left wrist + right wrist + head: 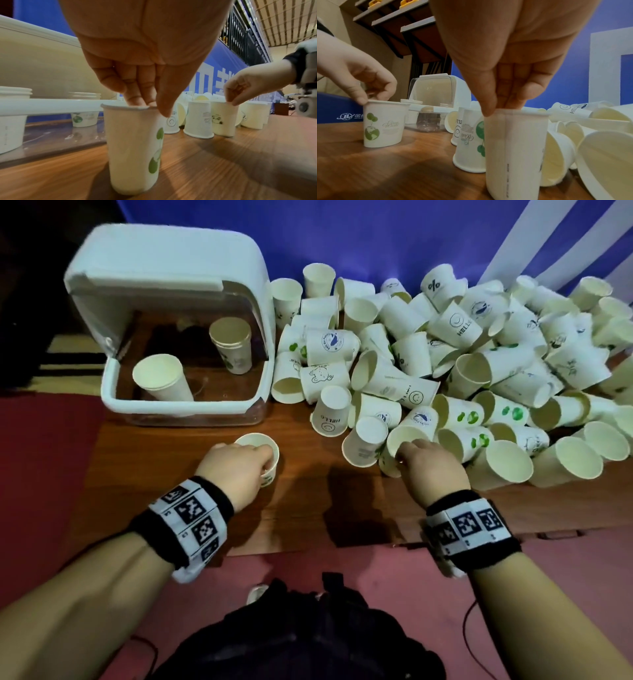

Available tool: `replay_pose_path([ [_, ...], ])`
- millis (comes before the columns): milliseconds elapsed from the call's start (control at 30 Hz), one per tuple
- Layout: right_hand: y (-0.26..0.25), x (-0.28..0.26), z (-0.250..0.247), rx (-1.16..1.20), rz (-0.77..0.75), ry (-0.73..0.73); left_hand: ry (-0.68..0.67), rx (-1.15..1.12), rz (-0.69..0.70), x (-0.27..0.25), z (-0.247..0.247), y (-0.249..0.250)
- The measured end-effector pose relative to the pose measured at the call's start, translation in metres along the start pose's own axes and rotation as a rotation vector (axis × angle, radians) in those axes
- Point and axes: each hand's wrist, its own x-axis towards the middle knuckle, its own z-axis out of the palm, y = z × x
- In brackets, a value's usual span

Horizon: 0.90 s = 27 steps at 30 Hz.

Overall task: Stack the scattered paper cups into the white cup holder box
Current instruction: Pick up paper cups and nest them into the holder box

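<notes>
I am pinching the rim of an upright green-printed white paper cup [262, 455] in my left hand [236, 470], nearer the open white plastic cup holder box [178, 337] just beyond, while my right hand [431, 467] is pinching a plain upright cup [515, 151] at the pile's edge.

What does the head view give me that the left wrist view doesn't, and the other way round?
Head only: the whole pile of loose cups and both stacks inside the white holder box seen from above.

Left wrist only: the grip itself, fingers inside the rim and thumb outside on the green-printed cup, which stands upright on the table.

Both: the left hand pinching that cup, and the right hand pinching the rim of a cup at the pile's edge.
</notes>
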Motion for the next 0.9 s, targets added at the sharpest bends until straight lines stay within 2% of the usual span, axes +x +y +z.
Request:
replay_pose_path([
  [133,0.006,-0.013,-0.005,-0.013,-0.027,0.112,-0.037,0.037,-0.034,0.001,0.003,-0.005],
  [267,0.011,-0.03,-0.031,0.01,-0.082,0.279,0.013,-0.119,-0.076,-0.009,-0.012,-0.017],
  [433,-0.029,-0.024,-0.08,0.091,-0.213,0.443,0.354,-0.325,-0.067,-0.041,-0.045,-0.066],
  [533,-0.068,-0.005,-0.093,0.144,-0.317,0.496,0.581,-0.323,-0.073,-0.047,-0.064,-0.111],
  [600,-0.096,0.009,-0.095,0.157,-0.353,0.5,0.651,-0.3,-0.084,-0.041,-0.07,-0.144],
  [733,-0.144,0.031,-0.095,0.17,-0.36,0.51,0.642,-0.274,-0.042,-0.014,-0.068,-0.194],
  [900,-0.177,0.051,-0.09,0.159,-0.336,0.47,0.609,-0.285,0.062,0.019,-0.054,-0.221],
])
